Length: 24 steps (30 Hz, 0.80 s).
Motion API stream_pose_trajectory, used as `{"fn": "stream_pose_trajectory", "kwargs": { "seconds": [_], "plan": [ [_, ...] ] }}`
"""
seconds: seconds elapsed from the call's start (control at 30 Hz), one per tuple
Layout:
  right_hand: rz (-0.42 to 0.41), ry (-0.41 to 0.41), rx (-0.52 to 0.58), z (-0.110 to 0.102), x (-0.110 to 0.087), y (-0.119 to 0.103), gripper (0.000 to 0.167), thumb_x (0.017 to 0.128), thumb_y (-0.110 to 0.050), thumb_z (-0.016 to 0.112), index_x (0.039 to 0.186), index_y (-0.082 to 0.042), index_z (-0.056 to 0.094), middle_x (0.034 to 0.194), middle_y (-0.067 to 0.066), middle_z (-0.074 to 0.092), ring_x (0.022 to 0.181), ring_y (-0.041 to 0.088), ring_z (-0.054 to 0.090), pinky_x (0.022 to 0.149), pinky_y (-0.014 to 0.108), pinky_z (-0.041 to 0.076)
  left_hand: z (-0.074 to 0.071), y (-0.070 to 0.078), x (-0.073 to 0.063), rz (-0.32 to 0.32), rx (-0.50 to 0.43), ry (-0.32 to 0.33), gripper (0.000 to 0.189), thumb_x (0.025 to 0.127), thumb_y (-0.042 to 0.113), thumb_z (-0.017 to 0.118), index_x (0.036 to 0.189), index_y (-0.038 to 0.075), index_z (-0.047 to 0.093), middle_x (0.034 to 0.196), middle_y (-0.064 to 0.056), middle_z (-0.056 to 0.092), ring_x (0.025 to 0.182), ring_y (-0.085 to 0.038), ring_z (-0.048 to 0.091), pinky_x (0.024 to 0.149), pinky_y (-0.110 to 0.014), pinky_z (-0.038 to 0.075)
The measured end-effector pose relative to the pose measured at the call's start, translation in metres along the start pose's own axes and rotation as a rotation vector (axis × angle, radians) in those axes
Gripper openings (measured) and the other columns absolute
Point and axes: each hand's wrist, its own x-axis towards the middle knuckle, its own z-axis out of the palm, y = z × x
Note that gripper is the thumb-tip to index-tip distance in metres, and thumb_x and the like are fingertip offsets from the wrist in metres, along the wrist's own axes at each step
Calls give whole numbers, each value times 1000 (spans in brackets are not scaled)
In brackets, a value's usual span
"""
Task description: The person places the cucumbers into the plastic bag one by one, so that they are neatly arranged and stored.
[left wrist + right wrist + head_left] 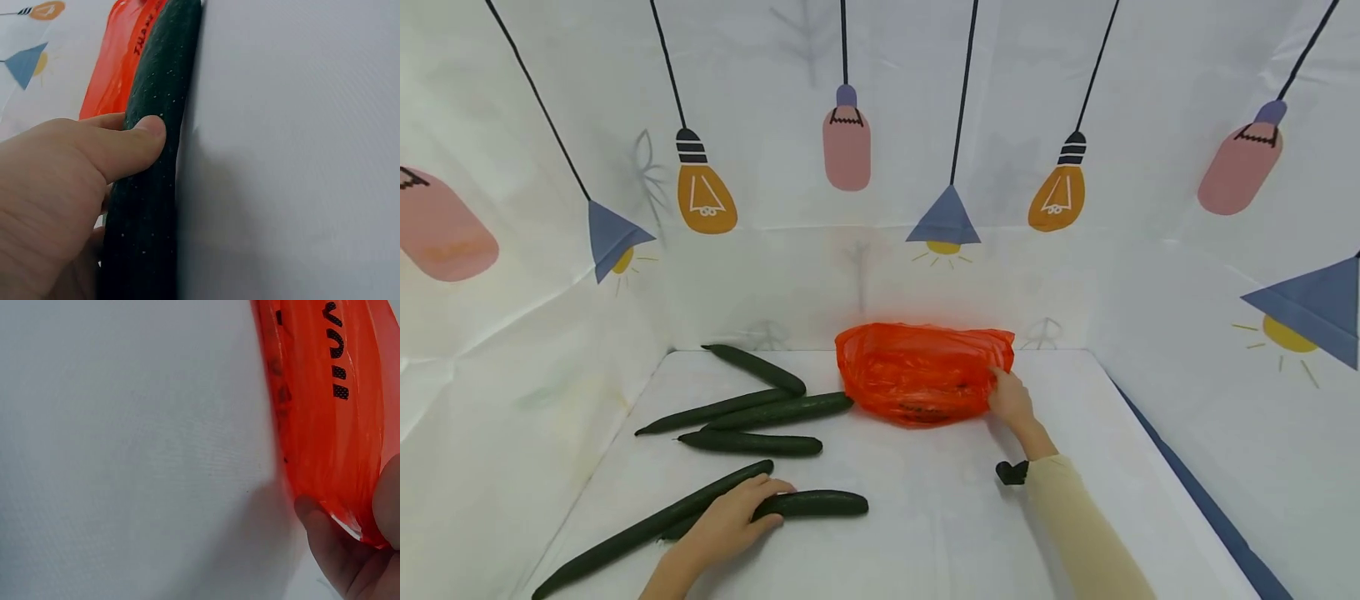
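My left hand (730,521) grips a dark green cucumber (820,503) that lies across the front of the table. The left wrist view shows the thumb laid over the cucumber (140,225) and the other fingers behind it, partly hidden. At the back of the table sits a red plastic bag (917,375). My right hand (1011,400) pinches its right end. Black lettering marks the bag (331,444) in the right wrist view, where a finger and the thumb hold its edge.
A long cucumber (647,529) lies beside my left hand. Several more cucumbers (760,443) are spread at the back left, one tip reaching the bag. White walls (887,283) with printed lamps stand around the white table (925,517). Dark blue cloth (1202,500) shows along the right edge.
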Motion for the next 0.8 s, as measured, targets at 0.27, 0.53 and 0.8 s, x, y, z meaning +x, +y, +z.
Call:
{"fn": "stream_pose_trajectory", "kwargs": {
  "seconds": [0.27, 0.53, 0.8],
  "plan": [
    [36, -75, 71, 8, -4, 7, 70, 92, -25, 64, 146, 6, 33, 133, 30, 47, 114, 45, 50, 93, 61, 42, 16, 7, 13, 86, 130, 50, 46, 91, 23, 69, 134, 30, 54, 106, 12, 47, 92, -7, 51, 74, -34, 49],
    [37, -106, 155, 15, -6, 10, 103, 77, -52, 77, 152, -6, 24, 142, 23, 39, 126, 43, 39, 97, 66, 35, 20, 7, 18, 75, 212, 37, 51, 86, 33, 74, 132, 27, 53, 101, 11, 50, 92, -10, 50, 73, -35, 49],
    [32, -107, 84, 17, -5, 16, 120, 70, -60, 79, 155, -7, 13, 147, 23, 32, 126, 44, 39, 96, 67, 34, 21, 5, 29, 87, 189, 21, 44, 90, 36, 68, 131, 30, 53, 97, 14, 47, 85, -6, 47, 70, -33, 48]
  ]
}}
